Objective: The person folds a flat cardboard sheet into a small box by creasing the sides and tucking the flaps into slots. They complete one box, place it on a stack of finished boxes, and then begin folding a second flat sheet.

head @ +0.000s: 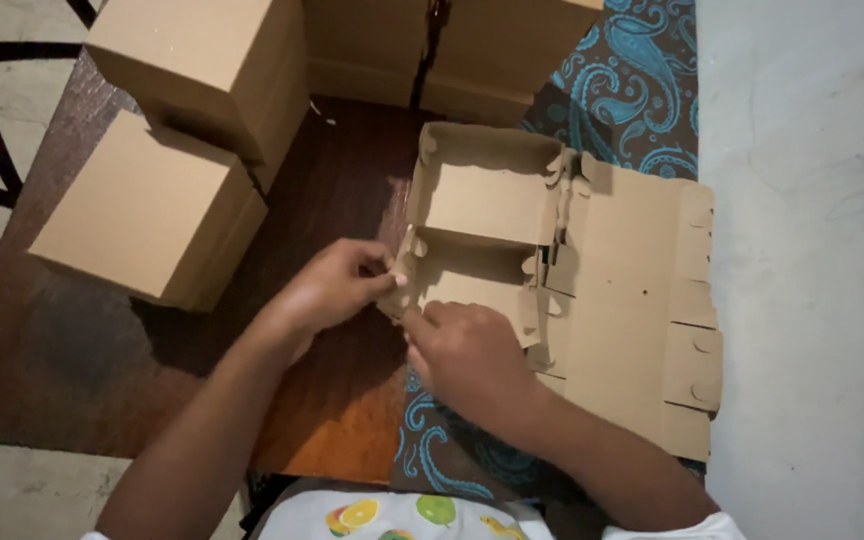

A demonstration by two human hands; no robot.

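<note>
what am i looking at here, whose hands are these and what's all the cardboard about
The single picture comes from a camera worn on a person's head, looking down at their own two bare hands; there is no machine. The left hand pinches a side flap of a half-folded cardboard box, and the right hand presses on the same flap from the near side. The box's flat lid panel lies open to the right. Finished cardboard boxes sit stacked at upper left on a dark wooden table with a blue patterned cloth.

Head view: we look steeply down from above our own forearms, close over the wooden table (332, 200).
Facing: forward, away from our chest.
Shared views: only this one.
</note>
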